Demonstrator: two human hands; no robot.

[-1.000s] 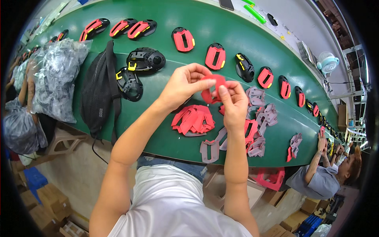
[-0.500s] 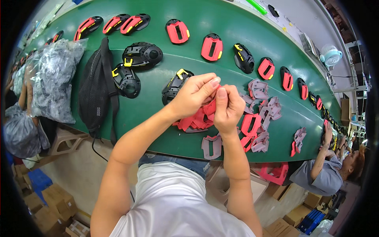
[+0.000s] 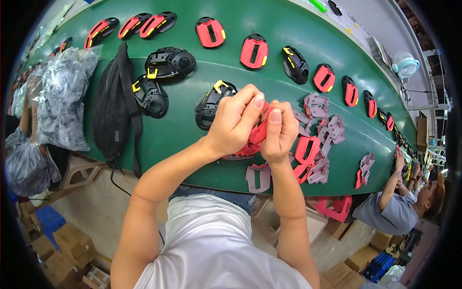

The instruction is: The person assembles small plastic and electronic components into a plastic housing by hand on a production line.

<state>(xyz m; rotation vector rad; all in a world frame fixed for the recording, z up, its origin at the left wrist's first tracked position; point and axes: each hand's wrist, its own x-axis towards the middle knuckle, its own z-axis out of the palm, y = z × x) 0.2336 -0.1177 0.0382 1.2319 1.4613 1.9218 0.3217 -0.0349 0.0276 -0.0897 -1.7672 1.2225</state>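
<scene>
Both my hands are raised over the near middle of the green table, thumbs pressed close together. Between them is a red plastic cover [image 3: 260, 132], partly hidden by the fingers. My left hand [image 3: 234, 118] pinches one side of it, and my right hand [image 3: 279, 134] grips the other. Under the hands, more red covers [image 3: 244, 151] lie in a pile, mostly hidden. Just beyond my left hand rests a black shell with a yellow clip [image 3: 207, 111]. Right of my right hand are scattered grey covers [image 3: 317, 104] and a red cover with a slot [image 3: 306, 149].
A row of black shells with red covers [image 3: 254, 51] curves along the green table [image 3: 183, 139]. At left lie a black mesh pouch [image 3: 113, 108], two more black shells [image 3: 169, 64] and a clear bag of parts [image 3: 65, 96]. A co-worker [image 3: 392, 212] sits at far right.
My hands have turned the red cover slightly, so more of it shows between them. The whole view has shifted a little; the parts on the table lie as before.
</scene>
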